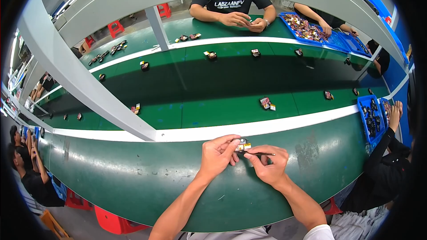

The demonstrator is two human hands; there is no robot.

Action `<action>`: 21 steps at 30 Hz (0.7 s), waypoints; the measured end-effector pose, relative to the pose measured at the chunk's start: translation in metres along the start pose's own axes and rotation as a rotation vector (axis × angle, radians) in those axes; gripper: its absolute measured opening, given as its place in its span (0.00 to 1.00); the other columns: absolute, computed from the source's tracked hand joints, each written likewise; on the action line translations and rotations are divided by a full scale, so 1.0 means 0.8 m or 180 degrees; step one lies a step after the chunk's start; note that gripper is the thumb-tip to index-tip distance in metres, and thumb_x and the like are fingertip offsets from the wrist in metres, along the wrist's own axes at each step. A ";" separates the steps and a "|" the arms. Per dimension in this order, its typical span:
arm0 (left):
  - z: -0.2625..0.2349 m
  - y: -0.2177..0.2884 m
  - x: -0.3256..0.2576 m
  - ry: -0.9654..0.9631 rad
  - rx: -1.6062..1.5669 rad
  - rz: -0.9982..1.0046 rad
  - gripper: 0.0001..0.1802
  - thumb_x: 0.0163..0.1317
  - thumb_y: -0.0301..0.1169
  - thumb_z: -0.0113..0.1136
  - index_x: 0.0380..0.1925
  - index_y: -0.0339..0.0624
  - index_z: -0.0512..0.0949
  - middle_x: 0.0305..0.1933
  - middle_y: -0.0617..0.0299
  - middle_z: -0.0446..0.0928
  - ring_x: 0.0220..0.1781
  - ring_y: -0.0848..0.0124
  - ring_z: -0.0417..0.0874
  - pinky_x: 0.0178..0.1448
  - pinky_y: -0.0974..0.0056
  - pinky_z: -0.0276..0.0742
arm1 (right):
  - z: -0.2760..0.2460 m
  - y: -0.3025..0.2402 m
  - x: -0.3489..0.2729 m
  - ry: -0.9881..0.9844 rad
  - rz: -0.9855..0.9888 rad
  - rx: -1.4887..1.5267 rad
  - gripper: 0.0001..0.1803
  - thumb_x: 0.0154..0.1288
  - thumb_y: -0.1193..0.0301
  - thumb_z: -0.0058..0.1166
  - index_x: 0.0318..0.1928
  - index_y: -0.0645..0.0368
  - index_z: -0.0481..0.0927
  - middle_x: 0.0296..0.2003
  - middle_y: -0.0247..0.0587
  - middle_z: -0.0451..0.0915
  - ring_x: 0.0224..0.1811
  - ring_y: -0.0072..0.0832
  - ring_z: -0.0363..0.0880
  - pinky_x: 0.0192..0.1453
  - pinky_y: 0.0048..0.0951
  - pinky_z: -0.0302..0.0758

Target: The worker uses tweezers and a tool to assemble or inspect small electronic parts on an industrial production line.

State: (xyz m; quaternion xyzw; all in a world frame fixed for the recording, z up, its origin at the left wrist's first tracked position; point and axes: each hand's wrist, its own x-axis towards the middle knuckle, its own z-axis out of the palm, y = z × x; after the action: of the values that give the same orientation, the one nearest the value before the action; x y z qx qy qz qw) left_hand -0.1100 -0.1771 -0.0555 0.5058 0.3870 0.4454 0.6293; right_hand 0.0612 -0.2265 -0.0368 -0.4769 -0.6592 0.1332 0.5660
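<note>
In front of me, over the green worktop, my left hand (216,156) is closed on a small black electronic part (242,146) with a silver face and a yellow label. Its thumb and fingers grip the part from the left. My right hand (269,165) pinches a thin black tool (263,154), pen-like or tweezers-like; its exact kind is too small to tell. The tool's left end reaches the part's lower edge, and the other end sticks out to the right past my fingers. Both hands nearly meet at the part.
Beyond a white rail runs a green conveyor belt (213,115) carrying spaced small parts (267,103). A blue tray (372,120) of black parts stands right, beside a co-worker. Across sits another person (234,13) near a filled blue tray (307,29). A grey post (89,71) rises left.
</note>
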 end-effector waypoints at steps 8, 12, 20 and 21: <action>0.002 0.002 0.000 0.0034 -0.0080 -0.0017 0.11 0.71 0.24 0.60 0.48 0.30 0.83 0.25 0.59 0.82 0.21 0.77 0.81 0.23 0.72 0.76 | -0.001 0.000 0.000 -0.0035 0.0084 -0.0012 0.07 0.52 0.78 0.73 0.31 0.57 0.87 0.28 0.34 0.88 0.11 0.16 0.61 0.18 0.22 0.60; 0.001 0.003 0.001 0.0009 -0.0109 -0.0082 0.11 0.71 0.24 0.60 0.49 0.30 0.83 0.25 0.59 0.82 0.21 0.77 0.81 0.23 0.72 0.76 | -0.002 -0.001 0.001 -0.0028 0.0020 -0.0022 0.07 0.52 0.77 0.73 0.31 0.57 0.87 0.27 0.33 0.88 0.11 0.17 0.61 0.19 0.23 0.60; -0.003 0.001 0.002 -0.0293 -0.0153 -0.0048 0.14 0.69 0.23 0.62 0.52 0.29 0.80 0.29 0.57 0.84 0.23 0.75 0.82 0.25 0.71 0.78 | -0.003 -0.007 0.002 -0.0073 -0.0218 -0.0129 0.07 0.52 0.81 0.70 0.30 0.55 0.87 0.27 0.31 0.88 0.12 0.19 0.70 0.20 0.23 0.60; -0.002 0.001 0.002 -0.0304 -0.0152 -0.0044 0.14 0.69 0.23 0.62 0.52 0.29 0.80 0.29 0.57 0.84 0.23 0.75 0.82 0.25 0.71 0.78 | -0.002 -0.006 0.002 -0.0064 -0.0220 -0.0137 0.07 0.52 0.81 0.70 0.30 0.55 0.87 0.27 0.31 0.88 0.12 0.19 0.70 0.20 0.23 0.60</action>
State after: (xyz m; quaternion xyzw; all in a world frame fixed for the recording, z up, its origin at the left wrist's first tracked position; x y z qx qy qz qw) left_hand -0.1112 -0.1750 -0.0549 0.5086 0.3492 0.4255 0.6620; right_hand 0.0604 -0.2288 -0.0318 -0.4645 -0.6836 0.1042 0.5532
